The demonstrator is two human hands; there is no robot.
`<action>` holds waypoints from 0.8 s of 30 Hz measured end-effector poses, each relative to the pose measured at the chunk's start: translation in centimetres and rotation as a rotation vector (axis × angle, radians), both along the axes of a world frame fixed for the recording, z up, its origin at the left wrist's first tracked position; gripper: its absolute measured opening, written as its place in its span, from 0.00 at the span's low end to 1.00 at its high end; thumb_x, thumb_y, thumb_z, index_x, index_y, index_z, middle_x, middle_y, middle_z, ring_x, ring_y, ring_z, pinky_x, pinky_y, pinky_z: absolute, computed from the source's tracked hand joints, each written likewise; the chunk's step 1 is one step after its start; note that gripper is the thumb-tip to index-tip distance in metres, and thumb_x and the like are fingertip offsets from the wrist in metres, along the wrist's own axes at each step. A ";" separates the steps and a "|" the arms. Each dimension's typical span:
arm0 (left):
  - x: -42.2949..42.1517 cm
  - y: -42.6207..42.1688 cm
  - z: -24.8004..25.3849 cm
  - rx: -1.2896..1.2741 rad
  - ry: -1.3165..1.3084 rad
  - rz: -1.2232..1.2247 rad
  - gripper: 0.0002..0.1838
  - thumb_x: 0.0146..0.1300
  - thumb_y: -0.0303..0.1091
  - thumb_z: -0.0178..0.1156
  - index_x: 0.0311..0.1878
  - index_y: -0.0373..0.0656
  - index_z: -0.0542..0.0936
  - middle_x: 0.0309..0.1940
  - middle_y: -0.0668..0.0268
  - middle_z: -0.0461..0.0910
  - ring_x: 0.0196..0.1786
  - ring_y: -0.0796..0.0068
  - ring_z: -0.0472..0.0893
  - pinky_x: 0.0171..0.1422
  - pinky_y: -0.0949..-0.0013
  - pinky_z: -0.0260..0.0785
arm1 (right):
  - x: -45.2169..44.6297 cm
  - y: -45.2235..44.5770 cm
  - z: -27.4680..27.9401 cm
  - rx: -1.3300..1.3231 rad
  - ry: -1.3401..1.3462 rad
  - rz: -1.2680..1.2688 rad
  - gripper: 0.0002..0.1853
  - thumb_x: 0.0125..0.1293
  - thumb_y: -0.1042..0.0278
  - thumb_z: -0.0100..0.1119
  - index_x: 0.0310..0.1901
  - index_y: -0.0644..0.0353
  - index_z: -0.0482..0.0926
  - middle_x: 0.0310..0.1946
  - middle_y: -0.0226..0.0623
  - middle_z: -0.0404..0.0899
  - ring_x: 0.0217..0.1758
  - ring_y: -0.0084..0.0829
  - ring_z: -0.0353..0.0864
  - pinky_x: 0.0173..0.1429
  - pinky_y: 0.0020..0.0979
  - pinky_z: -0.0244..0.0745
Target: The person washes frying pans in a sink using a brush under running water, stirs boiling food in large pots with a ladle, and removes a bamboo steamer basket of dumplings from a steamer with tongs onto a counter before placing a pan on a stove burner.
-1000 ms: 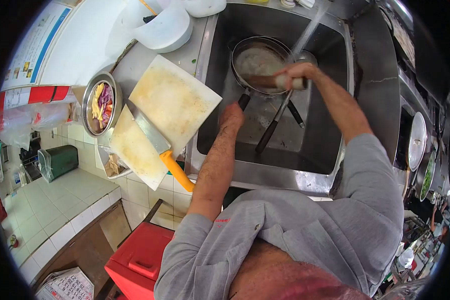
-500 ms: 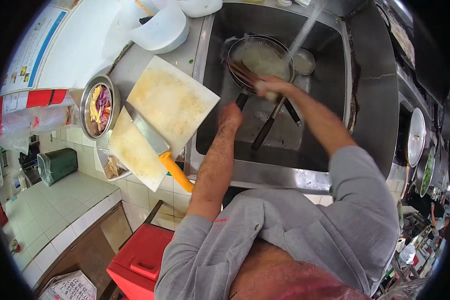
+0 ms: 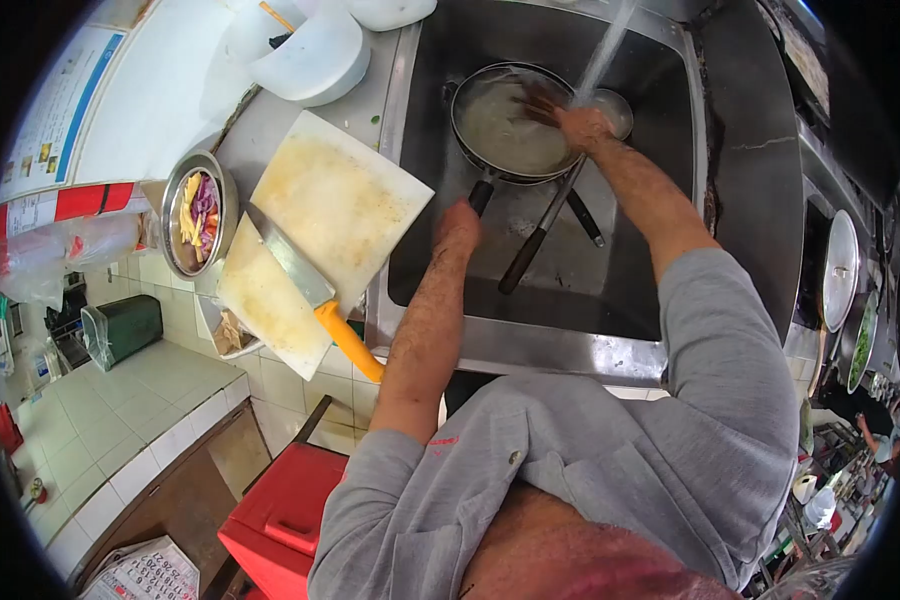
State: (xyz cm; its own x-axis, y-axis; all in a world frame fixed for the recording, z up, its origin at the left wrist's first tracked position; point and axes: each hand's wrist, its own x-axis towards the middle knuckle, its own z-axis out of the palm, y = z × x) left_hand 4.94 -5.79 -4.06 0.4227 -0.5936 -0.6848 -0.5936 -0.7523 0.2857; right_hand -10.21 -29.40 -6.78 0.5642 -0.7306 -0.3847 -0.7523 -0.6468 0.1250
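Under the running tap water [image 3: 610, 45], a frying pan [image 3: 513, 172] lies in the sink [image 3: 635, 280] with cloudy water inside. My left hand [image 3: 458, 228] is closed around the pan's black handle. Over the pan's right side, my right hand [image 3: 582, 130] is closed on a brown bristled scrubbing brush [image 3: 538, 105], its bristles blurred and reaching into the water. A ladle [image 3: 617, 108] lies to the right of the pan, its black-tipped handle slanting down the sink. Another dark handle [image 3: 585, 220] crosses beneath it; what it belongs to is hidden.
Left of the sink are two white cutting boards [image 3: 335, 190], with an orange-handled knife [image 3: 345, 340] across them. A metal bowl of cut vegetables [image 3: 175, 190] and a white plastic bowl [image 3: 320, 60] stand nearby. A red bin [image 3: 285, 510] is below; pans [image 3: 840, 270] are at the right.
My right hand has moved up and right with the brush, from the pan's lower edge to its right side. My left hand keeps hold of the handle.
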 end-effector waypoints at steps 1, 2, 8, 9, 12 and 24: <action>0.3 0.3 0.0 0.002 -0.004 -0.001 0.14 0.61 0.30 0.45 0.50 0.43 0.70 0.49 0.53 0.73 0.53 0.54 0.73 0.55 0.56 0.67 | -0.2 0.2 0.6 0.104 0.076 -0.016 0.27 0.47 0.73 0.55 0.53 0.53 0.71 0.42 0.43 0.77 0.42 0.44 0.77 0.43 0.39 0.75; 0.4 0.4 0.1 -0.027 -0.008 -0.011 0.14 0.62 0.30 0.44 0.50 0.42 0.70 0.49 0.53 0.74 0.52 0.54 0.73 0.54 0.55 0.67 | -0.6 0.1 1.4 0.102 0.078 -0.018 0.27 0.47 0.73 0.55 0.53 0.53 0.71 0.42 0.43 0.77 0.42 0.44 0.77 0.43 0.39 0.75; 0.4 0.4 -0.2 -0.056 -0.015 -0.047 0.14 0.62 0.31 0.43 0.50 0.42 0.71 0.48 0.53 0.74 0.53 0.54 0.73 0.55 0.55 0.67 | -1.4 -0.2 8.0 0.720 0.198 0.058 0.34 0.34 0.71 0.65 0.52 0.52 0.72 0.41 0.43 0.78 0.41 0.44 0.77 0.45 0.38 0.72; 0.5 0.2 -0.2 -0.036 -0.034 -0.053 0.15 0.63 0.31 0.43 0.50 0.42 0.71 0.48 0.53 0.74 0.53 0.54 0.73 0.55 0.56 0.67 | -0.3 0.3 7.6 0.816 0.047 0.027 0.36 0.35 0.70 0.64 0.55 0.52 0.70 0.46 0.45 0.75 0.48 0.45 0.74 0.51 0.38 0.69; 0.4 0.3 0.6 -0.036 -0.013 -0.022 0.15 0.61 0.31 0.45 0.51 0.43 0.71 0.48 0.54 0.74 0.53 0.55 0.73 0.55 0.57 0.67 | 3.9 1.1 0.0 0.739 -0.163 -0.094 0.37 0.35 0.70 0.65 0.55 0.53 0.70 0.48 0.44 0.75 0.49 0.42 0.74 0.51 0.37 0.69; 0.7 0.0 0.6 -0.001 0.011 -0.020 0.15 0.60 0.30 0.48 0.51 0.43 0.72 0.50 0.56 0.74 0.54 0.56 0.73 0.55 0.57 0.67 | 0.0 -2.1 7.1 1.197 0.136 -0.331 0.39 0.40 0.74 0.62 0.61 0.53 0.63 0.55 0.40 0.67 0.45 0.37 0.75 0.42 0.43 0.73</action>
State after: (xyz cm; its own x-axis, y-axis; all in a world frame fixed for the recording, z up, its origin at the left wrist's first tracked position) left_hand 5.63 -5.79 -3.44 0.4033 -0.6024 -0.6888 -0.6057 -0.7400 0.2925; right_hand -10.16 -31.48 0.35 0.3240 0.0192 -0.9459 -0.9275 -0.1904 -0.3216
